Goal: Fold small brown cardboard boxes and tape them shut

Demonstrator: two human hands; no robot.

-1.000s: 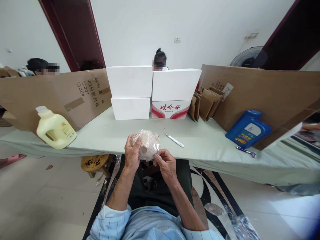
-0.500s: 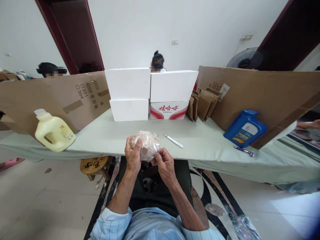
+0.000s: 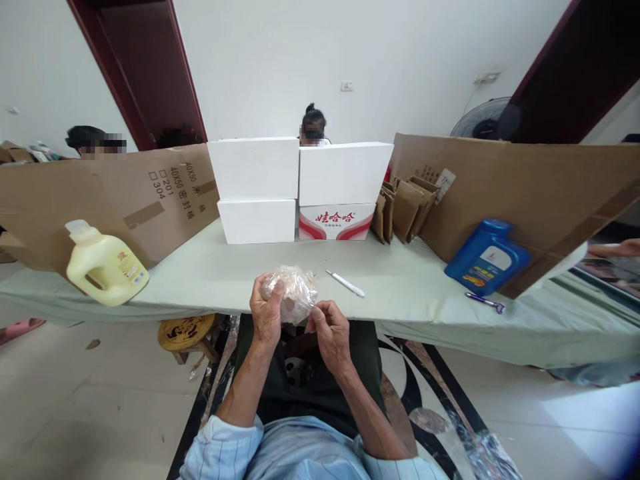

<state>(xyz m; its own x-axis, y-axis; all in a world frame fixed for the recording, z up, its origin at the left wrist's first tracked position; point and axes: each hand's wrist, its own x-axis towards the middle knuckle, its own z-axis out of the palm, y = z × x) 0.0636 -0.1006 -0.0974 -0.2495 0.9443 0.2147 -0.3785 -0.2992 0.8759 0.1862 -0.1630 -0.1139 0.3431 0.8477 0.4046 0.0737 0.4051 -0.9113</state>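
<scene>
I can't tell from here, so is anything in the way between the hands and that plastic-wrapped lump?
Nothing visible. The left hand grips the wrapped lump from its side, and the right hand pinches the wrap at its lower edge.

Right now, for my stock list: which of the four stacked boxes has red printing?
The lower right box: it has red characters and curved red bands on its front. The other three boxes are plain white.

The red-and-white carton reads "娃哈哈"; the cardboard panel bears "40X50", "201", "304" (printed sideways).
</scene>
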